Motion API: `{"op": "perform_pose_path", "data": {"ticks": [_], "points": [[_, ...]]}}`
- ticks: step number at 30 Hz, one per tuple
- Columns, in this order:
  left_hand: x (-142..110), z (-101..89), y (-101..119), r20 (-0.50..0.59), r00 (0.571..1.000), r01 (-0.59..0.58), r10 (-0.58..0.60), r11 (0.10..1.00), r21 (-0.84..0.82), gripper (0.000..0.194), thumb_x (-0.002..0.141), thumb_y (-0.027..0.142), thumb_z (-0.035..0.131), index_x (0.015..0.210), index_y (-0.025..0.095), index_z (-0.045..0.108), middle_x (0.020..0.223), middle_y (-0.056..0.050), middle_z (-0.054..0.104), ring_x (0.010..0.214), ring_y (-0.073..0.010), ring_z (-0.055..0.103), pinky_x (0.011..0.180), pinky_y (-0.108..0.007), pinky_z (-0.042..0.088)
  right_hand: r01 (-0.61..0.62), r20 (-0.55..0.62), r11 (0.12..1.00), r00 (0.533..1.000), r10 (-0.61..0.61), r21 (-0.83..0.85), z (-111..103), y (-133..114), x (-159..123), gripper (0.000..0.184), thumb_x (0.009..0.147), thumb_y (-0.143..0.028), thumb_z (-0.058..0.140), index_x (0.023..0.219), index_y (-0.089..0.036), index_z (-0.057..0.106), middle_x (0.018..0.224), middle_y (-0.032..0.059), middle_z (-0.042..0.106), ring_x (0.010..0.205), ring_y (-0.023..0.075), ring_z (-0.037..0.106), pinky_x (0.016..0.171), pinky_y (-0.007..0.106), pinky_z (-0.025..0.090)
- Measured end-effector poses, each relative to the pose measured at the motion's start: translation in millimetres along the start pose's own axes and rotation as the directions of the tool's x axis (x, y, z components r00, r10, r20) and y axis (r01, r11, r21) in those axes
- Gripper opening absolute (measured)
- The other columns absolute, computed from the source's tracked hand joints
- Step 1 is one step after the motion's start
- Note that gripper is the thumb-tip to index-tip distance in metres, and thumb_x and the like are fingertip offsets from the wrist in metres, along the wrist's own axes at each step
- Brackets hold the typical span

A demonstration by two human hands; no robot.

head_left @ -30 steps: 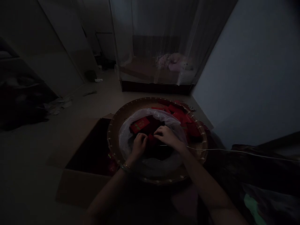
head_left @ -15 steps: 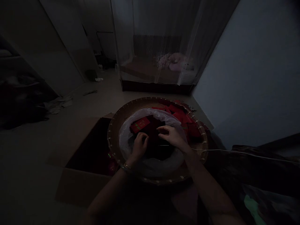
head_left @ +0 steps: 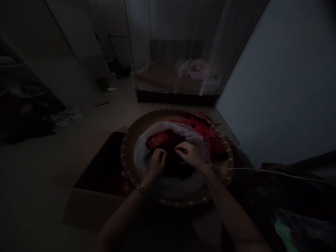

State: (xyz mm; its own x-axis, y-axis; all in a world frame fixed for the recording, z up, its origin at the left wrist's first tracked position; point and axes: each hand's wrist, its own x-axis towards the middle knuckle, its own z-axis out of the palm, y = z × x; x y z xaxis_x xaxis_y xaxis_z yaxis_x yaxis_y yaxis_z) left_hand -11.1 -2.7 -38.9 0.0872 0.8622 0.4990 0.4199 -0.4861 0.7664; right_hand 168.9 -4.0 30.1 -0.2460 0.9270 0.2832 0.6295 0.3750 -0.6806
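Observation:
A round woven bamboo tray holds a translucent plastic bag with its mouth spread wide. Inside the bag is a dark mass, with a red packet bearing gold and green print on top. My left hand is curled over the bag's middle, thumb against fingers. Opposite it, my right hand bends in a pinch, thumb and fingertips together. It is too dark to make out what either hand holds. More red packets lie loose in the tray's far right part.
A cardboard box with reddish things inside stands left of the tray. A thin white cable runs from the tray to the right. Beyond is a bed behind a sheer net, with a pale wall on the right.
My right hand's thumb and fingers, a little apart before, have come together in a pinch. My left hand stays in nearly the same place and shape.

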Motion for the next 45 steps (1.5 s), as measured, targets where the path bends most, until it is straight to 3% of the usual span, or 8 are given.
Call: {"op": "perform_pose_path", "data": {"ticks": [6,12,19,25,29,35,41,45], "points": [[0,-0.6,2,0.006,1.0,-0.001,0.001,1.0,-0.007,0.007,0.084,0.015,0.046,0.081,0.019,0.051,0.086,-0.005,0.055,0.082,-0.0156,0.053,0.076,-0.028,0.043,-0.129,0.055,0.987,0.991,0.124,0.096,-5,6,7,0.02,0.077,-0.018,0.055,0.092,-0.02,0.068,0.091,0.0028,0.071,0.083,0.0168,0.065,0.075,0.028,0.047],[0,-0.3,0,0.014,1.0,0.005,-0.005,1.0,-0.002,0.007,0.083,0.014,0.046,0.081,0.019,0.051,0.086,-0.004,0.055,0.082,-0.0155,0.054,0.075,-0.028,0.044,-0.109,-0.034,0.99,0.993,0.112,0.094,-6,-11,7,0.015,0.076,-0.021,0.056,0.083,-0.022,0.069,0.085,-0.0003,0.072,0.079,0.0159,0.065,0.075,0.027,0.048],[0,-0.6,2,0.014,1.0,0.0,0.0,1.0,-0.003,0.007,0.084,0.016,0.046,0.081,0.019,0.051,0.085,-0.005,0.056,0.081,-0.0157,0.054,0.074,-0.028,0.043,-0.062,-0.101,0.997,0.993,0.065,0.041,0,-7,10,0.022,0.081,-0.023,0.054,0.099,-0.021,0.067,0.102,0.0041,0.069,0.095,0.018,0.062,0.087,0.031,0.046],[0,-0.5,1,0.014,1.0,0.003,-0.003,1.0,-0.01,0.006,0.084,0.017,0.046,0.081,0.019,0.051,0.086,-0.005,0.056,0.082,-0.0158,0.054,0.075,-0.028,0.044,-0.08,0.142,0.981,0.988,0.055,0.176,7,-1,15,0.028,0.087,-0.024,0.044,0.104,-0.02,0.065,0.105,0.0057,0.069,0.097,0.0177,0.063,0.087,0.032,0.046],[0,0.5,-2,0.009,1.0,0.004,-0.004,1.0,-0.002,0.007,0.083,0.015,0.046,0.081,0.019,0.051,0.086,-0.005,0.056,0.082,-0.0158,0.054,0.075,-0.028,0.044,-0.074,0.095,0.964,0.994,0.051,0.257,2,-6,13,0.031,0.09,-0.03,0.039,0.104,-0.018,0.064,0.086,0.0035,0.071,0.083,0.016,0.064,0.077,0.028,0.047],[0,-0.3,1,-0.002,1.0,0.029,-0.029,0.999,-0.023,0.007,0.083,0.017,0.046,0.08,0.019,0.052,0.084,-0.004,0.057,0.081,-0.0154,0.055,0.075,-0.028,0.044,0.011,-0.009,1.0,1.0,-0.011,-0.022,2,-4,8,0.019,0.073,-0.026,0.066,0.09,-0.019,0.068,0.098,0.007,0.065,0.096,0.0199,0.058,0.088,0.033,0.043],[-1,0.1,2,0.098,0.974,0.216,-0.203,0.964,-0.152,0.02,0.079,0.028,0.058,0.096,0.018,0.056,0.098,-0.007,0.063,0.089,-0.0178,0.06,0.077,-0.029,0.047,-0.154,0.05,0.974,0.988,0.147,0.167,5,5,13,0.015,0.074,-0.018,0.061,0.088,-0.017,0.068,0.087,0.0034,0.071,0.083,0.017,0.064,0.078,0.029,0.047],[0,1.7,2,0.319,0.897,0.396,-0.306,0.877,-0.271,0.046,0.065,0.032,0.073,0.105,0.015,0.059,0.096,-0.006,0.067,0.082,-0.0202,0.062,0.069,-0.029,0.049,-0.176,0.072,0.947,0.984,0.163,0.27,-3,8,15,0.02,0.075,-0.024,0.061,0.093,-0.018,0.067,0.093,0.004,0.071,0.087,0.0176,0.064,0.078,0.028,0.048]]}}
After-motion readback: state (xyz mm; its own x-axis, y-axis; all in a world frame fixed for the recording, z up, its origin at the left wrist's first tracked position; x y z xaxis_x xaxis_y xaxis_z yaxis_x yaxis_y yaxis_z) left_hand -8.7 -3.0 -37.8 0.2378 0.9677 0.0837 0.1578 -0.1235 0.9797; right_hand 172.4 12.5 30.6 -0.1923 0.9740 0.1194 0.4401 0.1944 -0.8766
